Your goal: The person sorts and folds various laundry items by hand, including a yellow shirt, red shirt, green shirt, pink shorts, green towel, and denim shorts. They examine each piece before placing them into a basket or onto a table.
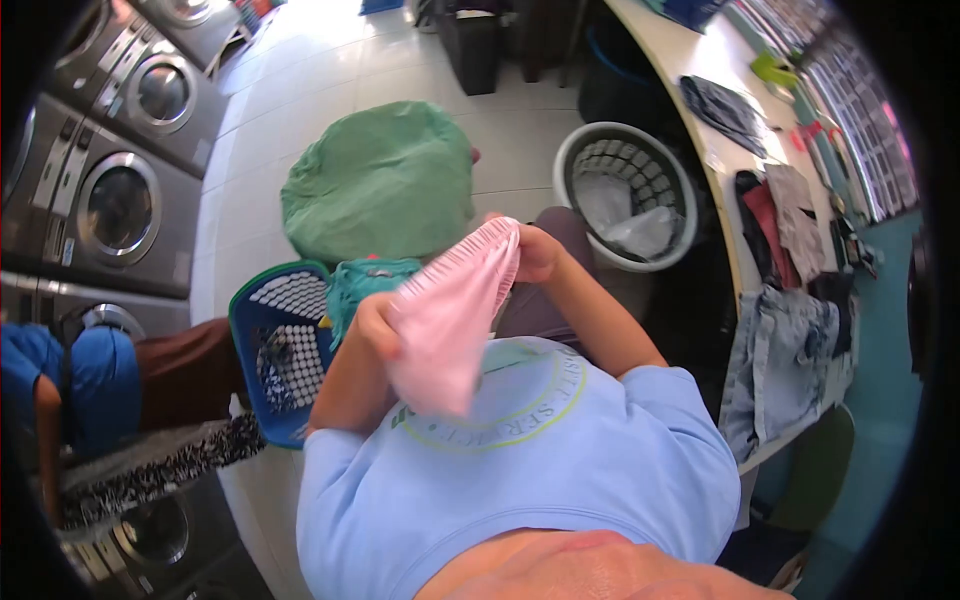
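A pink garment with a gathered elastic waistband hangs in front of my chest, its lower end blurred. My left hand grips its left side, fingers folded over the cloth. Up at the waistband's right end, my right hand is closed on the edge. Just beyond my left forearm, teal cloth lies beside a blue basket with a green rim. Past the garment sits a large green cloth bundle.
A white laundry basket holding clear plastic bags stands ahead to the right. Along the right runs a table with jeans and other clothes. Front-loading machines line the left, where another person in a blue top is.
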The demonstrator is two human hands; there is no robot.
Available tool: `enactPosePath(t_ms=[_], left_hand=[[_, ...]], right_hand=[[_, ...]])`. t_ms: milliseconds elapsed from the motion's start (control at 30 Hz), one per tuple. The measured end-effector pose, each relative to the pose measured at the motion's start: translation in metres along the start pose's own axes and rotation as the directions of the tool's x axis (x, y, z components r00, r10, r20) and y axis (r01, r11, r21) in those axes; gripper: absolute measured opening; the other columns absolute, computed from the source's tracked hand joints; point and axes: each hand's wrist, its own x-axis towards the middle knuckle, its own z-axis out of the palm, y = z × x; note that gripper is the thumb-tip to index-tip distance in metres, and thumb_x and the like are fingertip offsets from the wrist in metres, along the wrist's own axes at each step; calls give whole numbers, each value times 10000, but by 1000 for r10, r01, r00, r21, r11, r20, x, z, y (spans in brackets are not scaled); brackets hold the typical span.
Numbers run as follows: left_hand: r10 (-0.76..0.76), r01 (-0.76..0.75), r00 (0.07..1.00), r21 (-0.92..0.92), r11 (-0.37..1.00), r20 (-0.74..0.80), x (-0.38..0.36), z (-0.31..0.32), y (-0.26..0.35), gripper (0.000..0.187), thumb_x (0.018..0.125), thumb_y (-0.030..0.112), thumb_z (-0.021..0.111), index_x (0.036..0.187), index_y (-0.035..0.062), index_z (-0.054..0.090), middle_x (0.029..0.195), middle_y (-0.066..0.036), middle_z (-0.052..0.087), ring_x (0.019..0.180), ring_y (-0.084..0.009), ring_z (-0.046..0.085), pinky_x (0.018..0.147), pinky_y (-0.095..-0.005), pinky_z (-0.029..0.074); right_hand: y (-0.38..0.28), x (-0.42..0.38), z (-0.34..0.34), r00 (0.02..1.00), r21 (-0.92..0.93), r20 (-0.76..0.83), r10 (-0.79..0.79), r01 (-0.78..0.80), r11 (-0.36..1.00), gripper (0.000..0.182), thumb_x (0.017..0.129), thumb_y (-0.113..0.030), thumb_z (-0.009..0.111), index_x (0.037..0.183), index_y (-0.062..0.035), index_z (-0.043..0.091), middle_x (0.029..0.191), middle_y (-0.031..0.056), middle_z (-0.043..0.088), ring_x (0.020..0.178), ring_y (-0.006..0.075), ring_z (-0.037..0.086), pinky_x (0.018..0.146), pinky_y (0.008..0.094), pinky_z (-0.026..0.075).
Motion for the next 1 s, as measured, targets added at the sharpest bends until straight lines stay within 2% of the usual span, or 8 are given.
enactPosePath(t_ms=[100,167,367,467,567,767,900,1000], left_hand=[[-593,405,800,811,421,-91,11,-47,-35,348,855,274,637,1094,23,603,1059,-117,638,936,-238,613,862,-328,455],[-116,244,960,966,-89,-254,10,-76,-82,291,838,299,630,1007,63,653,1018,-110,639,899,-279,608,841,-339,469],[-676,242,540,861,-447,-502,45,-96,-51,441,765,259,639,1181,116,605,1183,-93,596,1098,-207,555,940,-322,431],[268,324,943,734,-597,-198,17,-156,-55,352,745,252,656,1085,165,677,1165,-108,619,1080,-301,575,937,-406,444],[-416,413,693,797,-440,-589,31,-113,-7,318,751,304,678,1029,150,701,1103,-147,631,1063,-315,578,914,-422,447],[511,477,858,438,-762,-46,23,-199,-58,630,743,394,696,1274,94,538,1299,-139,518,1296,-303,387,1080,-428,273],[-122,472,660,535,-701,-742,44,-141,-9,759,717,371,716,1349,67,425,1360,-130,456,1324,-327,337,1113,-496,188],[617,630,722,667,-397,-315,48,-150,4,635,728,308,711,1280,67,510,1284,-156,515,1286,-345,381,1090,-489,238]], right_hand=[[-39,-5,25,993,16,9,-119,119,993,317,821,-206,597,1078,-43,508,1038,93,602,905,179,625,763,330,528],[-55,5,38,988,-263,-154,-22,-20,964,324,806,-160,568,1099,-53,482,882,91,594,813,176,617,707,333,524],[-2,10,111,854,-843,-416,312,-234,-484,331,817,-228,547,1078,-25,531,901,209,624,859,354,624,733,428,495],[3,4,91,663,-585,-621,418,-36,-810,358,808,-310,581,1036,-34,582,953,186,642,900,350,622,781,412,500],[-16,7,72,586,-444,-730,350,-18,-896,408,773,-357,618,1027,-38,597,961,156,648,907,327,624,792,391,500],[-52,51,31,697,-213,-717,-23,-250,-944,511,703,-450,692,1008,-46,626,976,97,661,920,282,628,814,348,500],[-99,75,33,533,-478,-605,-592,-837,-266,570,644,-487,749,1000,-55,643,987,68,658,920,235,623,828,312,492],[-116,92,51,500,-586,-286,-817,-767,-264,449,657,-345,768,1000,-93,625,1027,78,613,957,221,577,833,324,467]])
